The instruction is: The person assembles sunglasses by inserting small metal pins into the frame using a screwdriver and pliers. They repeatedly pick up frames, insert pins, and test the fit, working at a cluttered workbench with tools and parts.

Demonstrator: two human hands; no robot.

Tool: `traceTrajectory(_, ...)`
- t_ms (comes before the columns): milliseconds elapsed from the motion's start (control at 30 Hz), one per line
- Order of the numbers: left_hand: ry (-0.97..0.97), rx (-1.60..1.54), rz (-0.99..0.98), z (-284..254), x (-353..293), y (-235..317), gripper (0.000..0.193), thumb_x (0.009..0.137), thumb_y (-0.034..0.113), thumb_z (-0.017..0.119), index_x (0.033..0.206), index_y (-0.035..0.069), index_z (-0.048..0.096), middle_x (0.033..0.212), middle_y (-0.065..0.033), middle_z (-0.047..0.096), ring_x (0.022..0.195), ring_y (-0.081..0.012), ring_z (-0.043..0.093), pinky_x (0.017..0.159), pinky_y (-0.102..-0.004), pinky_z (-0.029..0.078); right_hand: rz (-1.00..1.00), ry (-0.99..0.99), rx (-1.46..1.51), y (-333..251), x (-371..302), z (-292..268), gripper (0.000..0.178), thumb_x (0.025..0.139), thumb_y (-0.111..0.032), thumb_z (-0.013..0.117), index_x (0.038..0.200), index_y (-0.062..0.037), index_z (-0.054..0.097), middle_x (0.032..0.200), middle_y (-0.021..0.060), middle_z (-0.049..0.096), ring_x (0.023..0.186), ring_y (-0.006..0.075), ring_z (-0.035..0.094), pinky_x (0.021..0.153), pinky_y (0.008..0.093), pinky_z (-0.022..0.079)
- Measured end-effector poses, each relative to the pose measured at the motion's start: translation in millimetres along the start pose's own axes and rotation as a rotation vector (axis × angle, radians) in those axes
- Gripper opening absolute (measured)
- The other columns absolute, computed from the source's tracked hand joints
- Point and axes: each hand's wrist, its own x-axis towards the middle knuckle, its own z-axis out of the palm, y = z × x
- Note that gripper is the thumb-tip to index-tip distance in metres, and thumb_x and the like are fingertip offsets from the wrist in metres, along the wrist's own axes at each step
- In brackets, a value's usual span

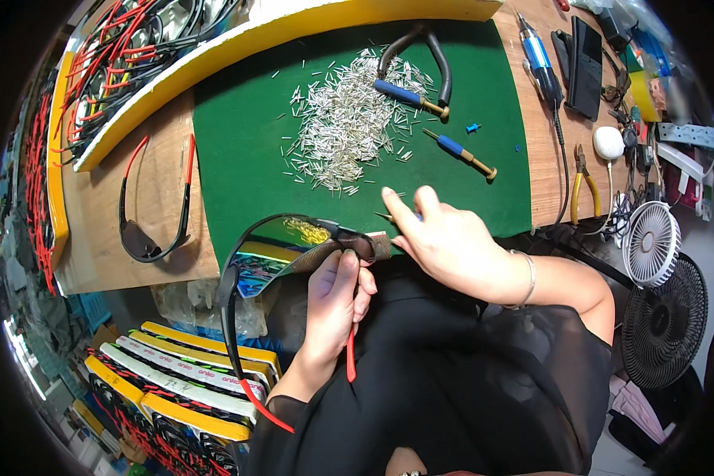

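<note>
My left hand (333,295) pinches a pair of wraparound sunglasses (297,244) by the front frame near the nose. Their mirrored lens reflects the bench, and the black temples end in red tips. Beside the frame, my right hand (458,247) hovers at the mat's near edge, index finger stretched out and the other fingers curled. A small dark pointed tip (383,216) shows by its fingers; I cannot make out the rest. Under the frame's right end lies a grey-brown strip (381,246). Ahead, a heap of small silver pins (343,127) covers the green mat (246,151).
Two blue-handled screwdrivers (460,152) and a black-handled tool (444,67) lie on the mat. More sunglasses (147,238) rest left. A yellow-edged tray (166,83) borders the far side. Right are a corded electric screwdriver (541,67), yellow-handled cutters (583,186) and a white fan (650,242).
</note>
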Motion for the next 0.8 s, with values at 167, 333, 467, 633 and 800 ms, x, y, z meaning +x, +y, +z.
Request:
traceTrajectory(167,-0.056,-0.07,-0.09,3,6,1,0.03,0.094,0.028,0.039,0.082,0.002,0.048,0.06,-0.0018,0.049,0.039,-0.0027,0.032,0.033,-0.0163,0.025,0.122,-0.076,0.162,14,-22,-21,0.047,0.078,-0.019,0.059,0.117,-0.0011,0.041,0.087,0.0135,0.043,0.068,0.0264,0.056,0.057,0.034,0.049)
traceTrajectory(333,-0.183,-0.15,-0.222,12,12,-3,0.03,0.094,0.028,0.039,0.085,0.002,0.049,0.064,-0.0021,0.051,0.04,-0.0024,0.032,0.034,-0.0158,0.025,0.167,-0.027,0.256,31,-33,-25,0.039,0.08,-0.013,0.057,0.116,-0.0052,0.044,0.086,0.0125,0.043,0.067,0.0272,0.056,0.058,0.0335,0.049)
traceTrajectory(467,-0.225,-0.178,-0.286,17,11,-8,0.028,0.094,0.028,0.04,0.089,0.002,0.049,0.066,-0.0018,0.053,0.041,-0.0019,0.033,0.035,-0.0151,0.025,0.19,0.038,0.144,25,-33,-9,0.039,0.079,-0.013,0.058,0.117,-0.0109,0.049,0.084,0.0111,0.043,0.065,0.0233,0.055,0.05,0.032,0.048)
traceTrajectory(633,-0.191,-0.13,-0.305,13,8,-13,0.028,0.093,0.028,0.041,0.088,0.003,0.049,0.066,-0.0013,0.053,0.041,-0.0016,0.033,0.035,-0.0156,0.026,0.116,0.055,0.087,27,-33,-7,0.039,0.076,-0.01,0.059,0.114,-0.0107,0.052,0.08,0.0096,0.044,0.064,0.0216,0.055,0.049,0.0303,0.048)
traceTrajectory(800,-0.131,-0.069,-0.267,22,8,-15,0.025,0.093,0.026,0.041,0.088,0.003,0.049,0.065,-0.0013,0.052,0.04,-0.0018,0.032,0.035,-0.0152,0.024,0.135,0.093,0.045,23,-34,-3,0.04,0.073,-0.009,0.06,0.113,-0.0104,0.053,0.079,0.0089,0.044,0.063,0.0207,0.055,0.047,0.0294,0.047)
